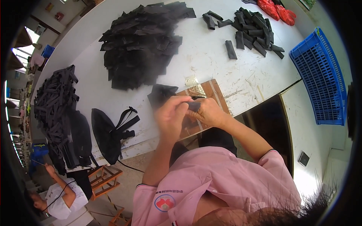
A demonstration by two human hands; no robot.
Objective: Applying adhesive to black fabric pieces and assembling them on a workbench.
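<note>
Over a wooden board (pixel 215 90) at the table's near edge, my left hand (pixel 170 115) and my right hand (pixel 211 113) meet. Between them is a short rolled piece of black fabric (pixel 194 106), pinched by the fingers of both. A flat black fabric piece (pixel 160 95) lies just beyond my left hand, partly hidden by it. Shiny clear film (pixel 197 91) covers part of the board just past my fingers. How the fabric is folded inside my grip cannot be made out.
Flat black pieces form a large pile (pixel 141 47) at the far middle; rolled black tubes (pixel 256 32) lie far right. Black strips (pixel 56 101) and a strapped black item (pixel 107 137) are left. A blue basket (pixel 320 75) stands right. Another person (pixel 62 194) works at lower left.
</note>
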